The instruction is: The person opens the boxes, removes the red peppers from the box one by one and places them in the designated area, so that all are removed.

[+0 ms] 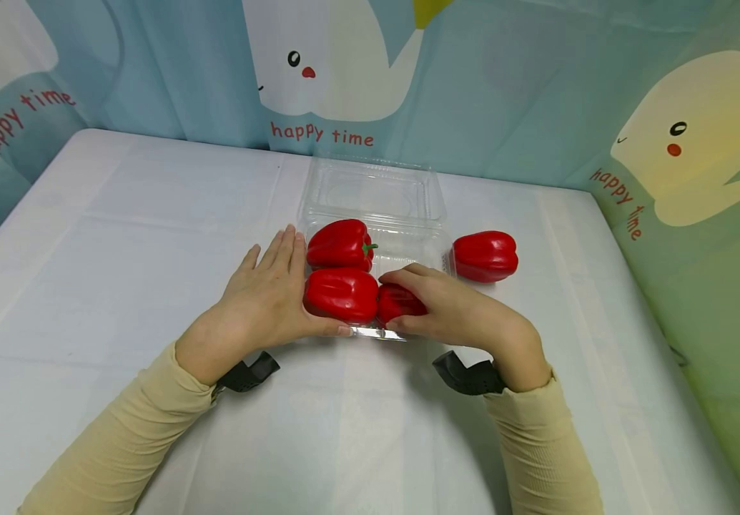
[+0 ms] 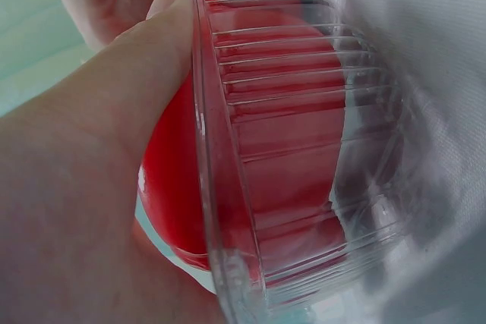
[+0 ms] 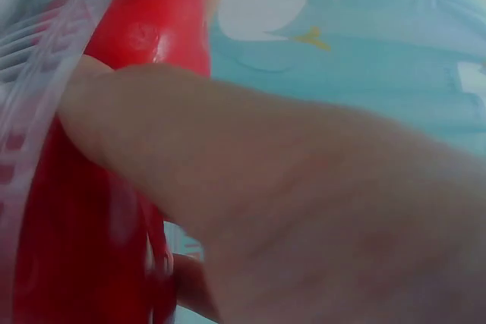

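Observation:
A clear plastic clamshell box (image 1: 408, 243) lies with its lid folded back. One red bell pepper (image 1: 339, 244) with a green stem sits in its back left, and a second red bell pepper (image 1: 342, 295) lies in front of that. My right hand (image 1: 462, 307) grips a third red bell pepper (image 1: 402, 303) at the box's front right, thumb on the near side and fingers over the far side. Along the left side of the box my left hand (image 1: 260, 300) rests with straight fingers, its thumb stretched along the front rim. The left wrist view shows a pepper (image 2: 288, 142) through the ribbed wall.
Just right of the box, another red bell pepper (image 1: 485, 256) lies on the white-covered table (image 1: 370, 429). The transparent lid (image 1: 376, 193) reaches back toward the blue printed curtain (image 1: 505, 100) behind the table. Each wrist carries a black camera mount.

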Motion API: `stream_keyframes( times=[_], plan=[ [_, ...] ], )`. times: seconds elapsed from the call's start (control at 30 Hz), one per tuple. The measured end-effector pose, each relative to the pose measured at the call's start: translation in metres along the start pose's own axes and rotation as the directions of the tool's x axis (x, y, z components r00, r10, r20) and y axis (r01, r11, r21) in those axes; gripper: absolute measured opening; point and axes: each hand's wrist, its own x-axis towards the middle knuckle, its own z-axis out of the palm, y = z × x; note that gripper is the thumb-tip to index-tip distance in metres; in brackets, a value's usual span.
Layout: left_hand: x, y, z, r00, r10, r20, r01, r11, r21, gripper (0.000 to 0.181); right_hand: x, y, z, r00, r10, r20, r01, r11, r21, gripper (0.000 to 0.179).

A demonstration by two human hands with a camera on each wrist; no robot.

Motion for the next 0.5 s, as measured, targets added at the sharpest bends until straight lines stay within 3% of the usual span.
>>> stream_keyframes(
  times=[0.5],
  plan=[
    [0.0003, -0.0002, -0.0002, 1.000, 0.000, 0.003, 0.000, 1.000, 0.004, 0.135, 0.0033, 0.0046, -0.0007, 0.999, 0.038, 0.033, -0.038, 0.999, 0.008, 0.061]
  ],
)
